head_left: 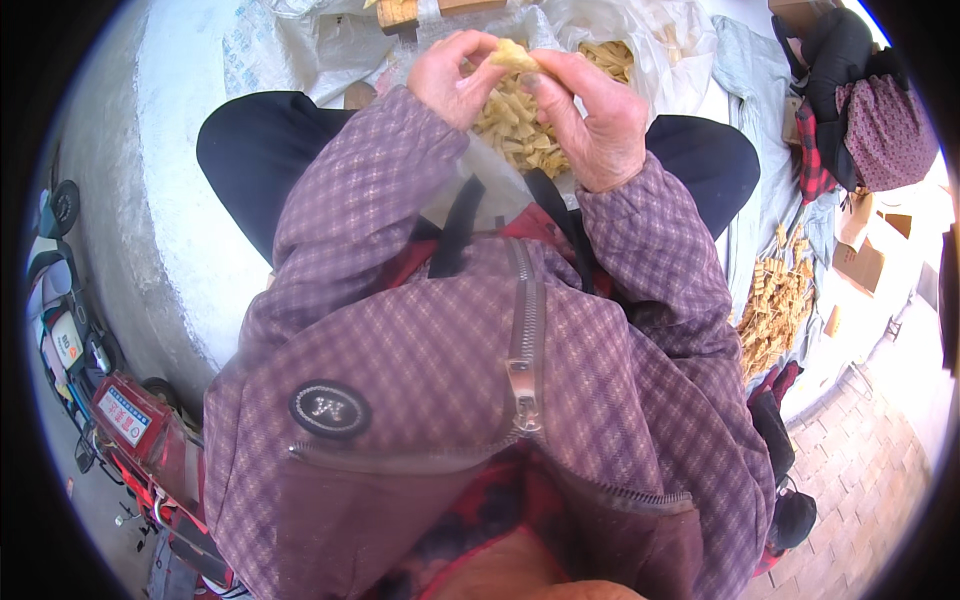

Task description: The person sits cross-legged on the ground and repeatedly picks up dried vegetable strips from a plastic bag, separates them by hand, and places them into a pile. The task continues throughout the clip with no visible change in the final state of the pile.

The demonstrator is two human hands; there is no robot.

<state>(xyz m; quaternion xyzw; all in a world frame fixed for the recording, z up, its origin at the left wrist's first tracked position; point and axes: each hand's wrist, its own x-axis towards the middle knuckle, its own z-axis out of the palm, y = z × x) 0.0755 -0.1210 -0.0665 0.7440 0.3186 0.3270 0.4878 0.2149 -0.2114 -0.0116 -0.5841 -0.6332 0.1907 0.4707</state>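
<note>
My left hand (pixel 455 78) and my right hand (pixel 597 118) are raised close together, ahead of my chest. Between their fingertips they pinch a small pale yellow piece (pixel 513 56), irregular in shape; its exact kind I cannot make out. Right below the hands lies a heap of similar pale yellow, dry-looking strips (pixel 520 135) in a whitish plastic bag (pixel 668 45) between my knees. Part of the heap is hidden by my hands and sleeves.
A wooden block (pixel 398 12) lies at the far edge. On the right are a seated person in patterned purple (pixel 890 130), bundles of dry brown stalks (pixel 772 315) and cardboard boxes (pixel 860 265). Parked vehicles, one a red scooter (pixel 135 420), stand at the left.
</note>
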